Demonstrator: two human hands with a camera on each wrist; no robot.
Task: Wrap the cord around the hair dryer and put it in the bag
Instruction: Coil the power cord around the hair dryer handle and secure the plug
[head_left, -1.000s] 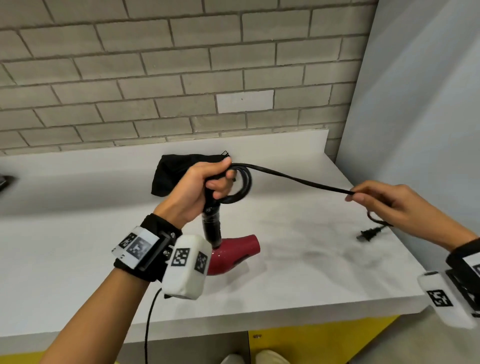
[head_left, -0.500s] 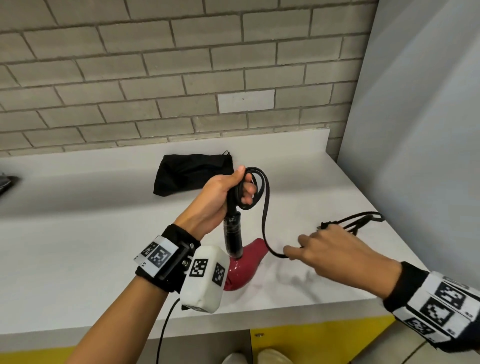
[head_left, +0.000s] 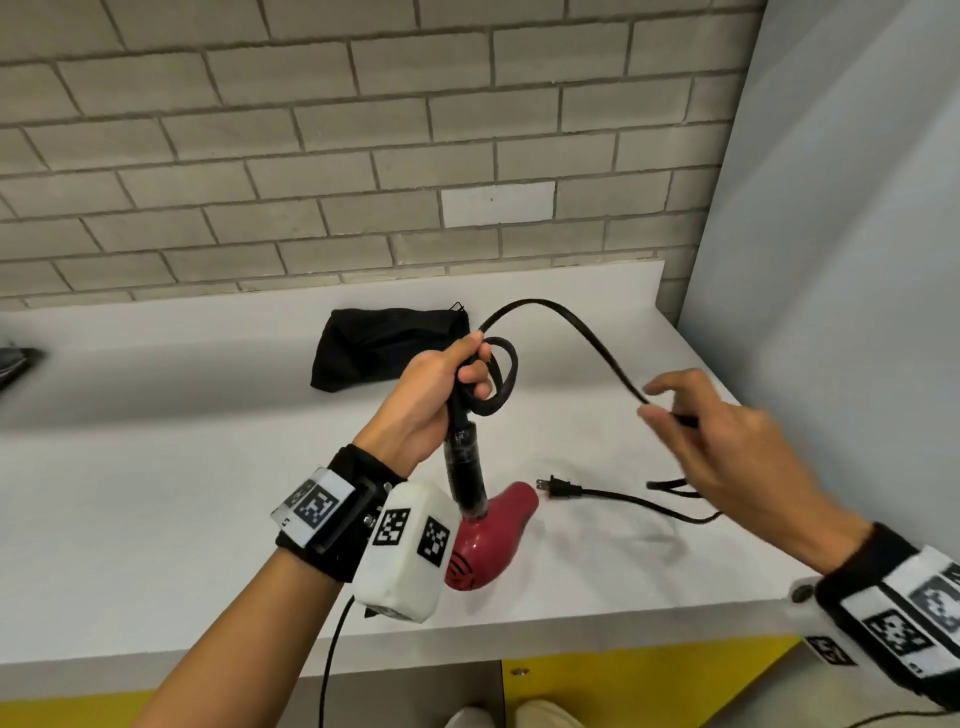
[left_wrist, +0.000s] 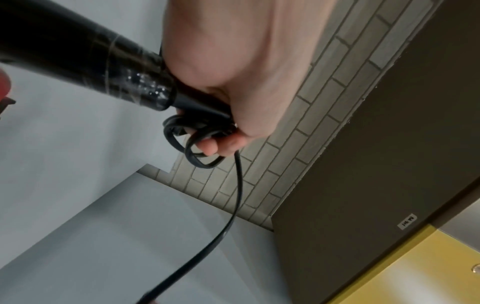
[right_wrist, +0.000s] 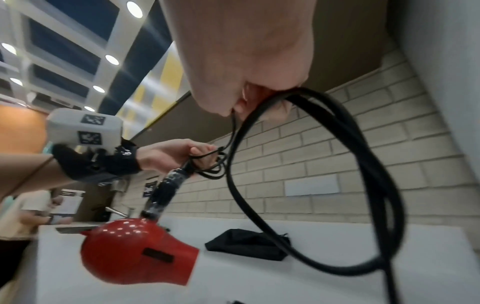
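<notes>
My left hand (head_left: 441, 384) grips the black handle of the red hair dryer (head_left: 491, 535) near its top, handle up, red body low over the counter. Small coils of the black cord (head_left: 566, 322) sit round the handle end by my fingers (left_wrist: 210, 148). From there the cord arches up and right to my right hand (head_left: 691, 421), which pinches it; a slack loop (right_wrist: 363, 185) hangs below that hand. The plug (head_left: 558, 487) lies on the counter just right of the dryer's nozzle. The black bag (head_left: 379, 343) lies flat behind my left hand.
The white counter (head_left: 156, 493) runs left to right, with a brick wall (head_left: 311, 156) behind and a grey panel (head_left: 831, 260) closing the right side. A dark object (head_left: 15, 358) sits at the far left edge. Yellow cabinet fronts (head_left: 649, 686) are below.
My right hand has risen from low beside the dryer to up and right, carrying the cord into a high arch. The plug now lies on the counter by the nozzle.
</notes>
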